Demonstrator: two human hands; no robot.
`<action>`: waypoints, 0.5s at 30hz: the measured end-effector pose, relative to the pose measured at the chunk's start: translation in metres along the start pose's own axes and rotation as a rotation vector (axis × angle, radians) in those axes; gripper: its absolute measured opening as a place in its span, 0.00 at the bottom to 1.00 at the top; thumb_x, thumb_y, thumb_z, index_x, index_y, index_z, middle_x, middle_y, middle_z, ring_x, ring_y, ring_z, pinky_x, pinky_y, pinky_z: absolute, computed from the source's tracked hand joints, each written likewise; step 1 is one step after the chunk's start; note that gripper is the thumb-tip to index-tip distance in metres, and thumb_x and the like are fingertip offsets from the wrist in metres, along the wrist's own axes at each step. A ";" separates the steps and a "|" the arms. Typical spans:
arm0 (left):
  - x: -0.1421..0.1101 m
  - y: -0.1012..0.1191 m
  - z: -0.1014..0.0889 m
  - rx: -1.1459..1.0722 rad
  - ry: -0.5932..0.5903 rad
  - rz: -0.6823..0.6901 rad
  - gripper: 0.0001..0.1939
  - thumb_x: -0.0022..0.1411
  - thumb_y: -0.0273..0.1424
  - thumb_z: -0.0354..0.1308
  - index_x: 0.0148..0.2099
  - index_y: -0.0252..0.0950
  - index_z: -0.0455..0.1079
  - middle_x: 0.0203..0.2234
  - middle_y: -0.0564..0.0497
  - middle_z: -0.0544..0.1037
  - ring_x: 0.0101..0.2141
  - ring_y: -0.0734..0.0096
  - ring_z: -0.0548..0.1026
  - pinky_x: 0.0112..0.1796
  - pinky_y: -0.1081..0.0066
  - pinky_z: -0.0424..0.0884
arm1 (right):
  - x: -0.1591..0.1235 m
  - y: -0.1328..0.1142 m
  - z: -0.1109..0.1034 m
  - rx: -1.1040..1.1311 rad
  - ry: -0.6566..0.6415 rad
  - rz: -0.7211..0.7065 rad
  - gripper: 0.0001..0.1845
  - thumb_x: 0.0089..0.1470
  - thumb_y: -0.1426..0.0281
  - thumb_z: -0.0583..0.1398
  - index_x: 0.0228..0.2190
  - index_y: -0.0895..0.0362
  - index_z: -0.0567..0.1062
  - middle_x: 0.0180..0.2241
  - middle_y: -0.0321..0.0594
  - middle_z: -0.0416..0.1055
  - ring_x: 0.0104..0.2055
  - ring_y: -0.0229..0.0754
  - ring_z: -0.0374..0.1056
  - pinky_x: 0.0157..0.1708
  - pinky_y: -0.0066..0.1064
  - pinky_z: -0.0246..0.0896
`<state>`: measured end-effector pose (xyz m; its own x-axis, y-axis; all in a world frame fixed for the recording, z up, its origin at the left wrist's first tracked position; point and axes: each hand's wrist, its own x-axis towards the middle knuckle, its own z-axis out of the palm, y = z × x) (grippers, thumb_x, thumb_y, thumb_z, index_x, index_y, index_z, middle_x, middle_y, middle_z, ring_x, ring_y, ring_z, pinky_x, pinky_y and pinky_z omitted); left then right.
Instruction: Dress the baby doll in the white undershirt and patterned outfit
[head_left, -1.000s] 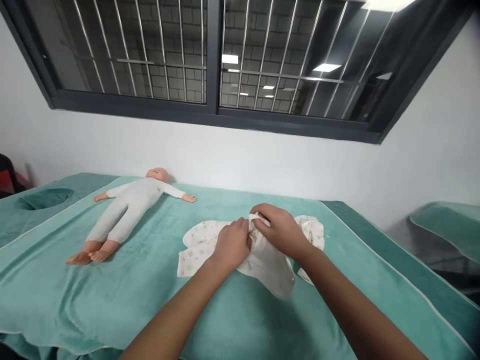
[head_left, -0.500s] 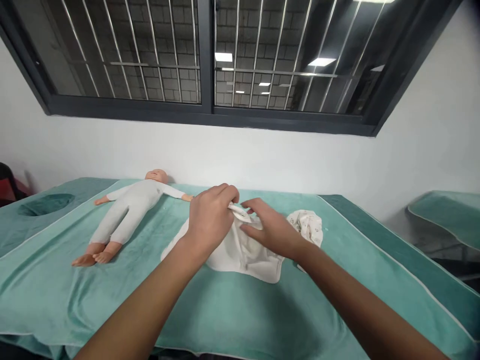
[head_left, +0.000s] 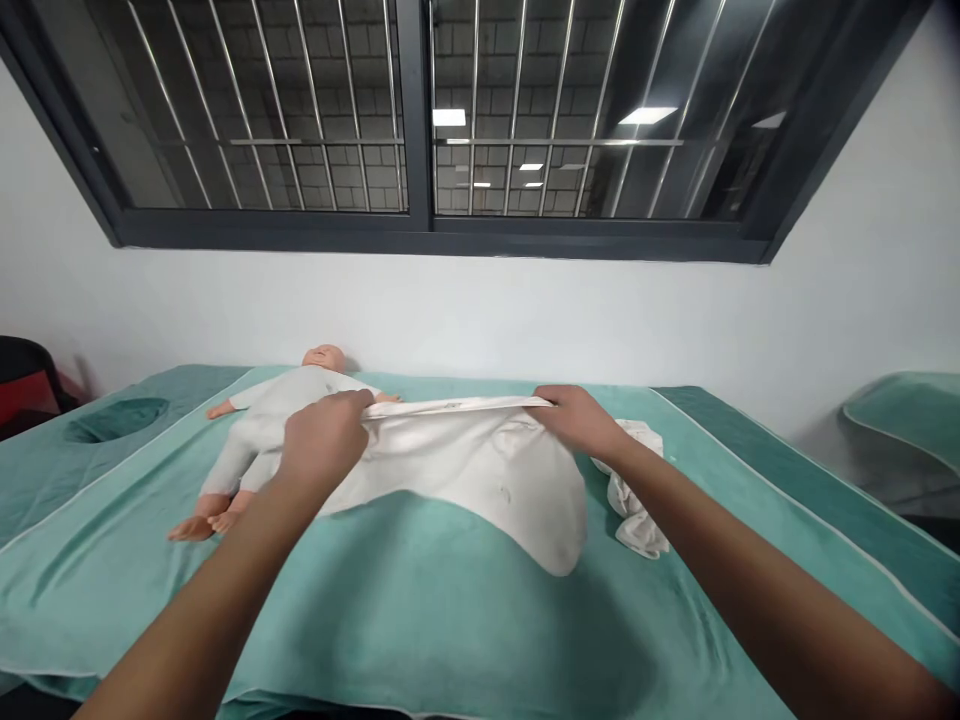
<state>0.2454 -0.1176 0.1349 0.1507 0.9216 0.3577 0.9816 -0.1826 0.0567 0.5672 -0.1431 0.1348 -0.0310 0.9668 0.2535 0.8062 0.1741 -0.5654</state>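
Note:
A white baby garment [head_left: 465, 460] is stretched between my two hands above the green bed cover, its top edge pulled into a nearly straight band. My left hand [head_left: 326, 438] is closed on one end of that edge, and my right hand [head_left: 574, 416] grips the other end. The lower part hangs in a loose curve, sagging furthest below my right hand. Its exact cut cannot be made out. Beyond my left hand lies a baby doll [head_left: 304, 388] in a pale suit, on its back, partly hidden by that hand. A crumpled, lightly printed cloth [head_left: 637, 525] rests beside my right forearm.
The bed under a green cover [head_left: 450, 630] runs along a white wall [head_left: 480, 310]. Above is a dark-framed window [head_left: 420, 232] with metal bars. A dark hole [head_left: 116, 420] shows in the bed's left end. Another green-covered surface [head_left: 907, 415] stands at right, a red and black object [head_left: 30, 390] at far left.
My hands have moved apart, left hand to the left and right hand to the right. The garment, bunched between them before, is now pulled taut along its top edge and lifted.

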 end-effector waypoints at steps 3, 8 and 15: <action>-0.005 -0.023 -0.001 -0.168 -0.040 -0.148 0.14 0.50 0.22 0.49 0.35 0.42 0.72 0.26 0.49 0.77 0.28 0.59 0.73 0.25 0.68 0.57 | -0.014 0.016 -0.005 0.372 -0.078 0.069 0.20 0.53 0.54 0.60 0.21 0.55 0.62 0.21 0.30 0.59 0.25 0.37 0.58 0.25 0.27 0.49; -0.011 -0.042 -0.012 -0.268 -0.019 -0.261 0.08 0.54 0.30 0.49 0.34 0.44 0.69 0.26 0.50 0.76 0.31 0.56 0.72 0.28 0.66 0.61 | -0.017 0.028 -0.007 0.413 -0.136 0.040 0.21 0.52 0.52 0.61 0.23 0.55 0.66 0.25 0.31 0.61 0.28 0.37 0.58 0.28 0.27 0.50; 0.021 -0.066 0.038 -0.211 -0.221 -0.301 0.14 0.63 0.36 0.41 0.41 0.43 0.68 0.33 0.45 0.78 0.34 0.51 0.75 0.31 0.63 0.65 | 0.039 0.037 0.039 0.038 -0.095 0.079 0.20 0.57 0.51 0.55 0.26 0.54 0.71 0.30 0.36 0.72 0.32 0.43 0.67 0.31 0.31 0.57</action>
<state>0.1880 -0.0732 0.1032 -0.0947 0.9916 0.0886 0.9434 0.0610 0.3260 0.5724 -0.0914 0.0933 -0.0256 0.9909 0.1324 0.7858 0.1019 -0.6101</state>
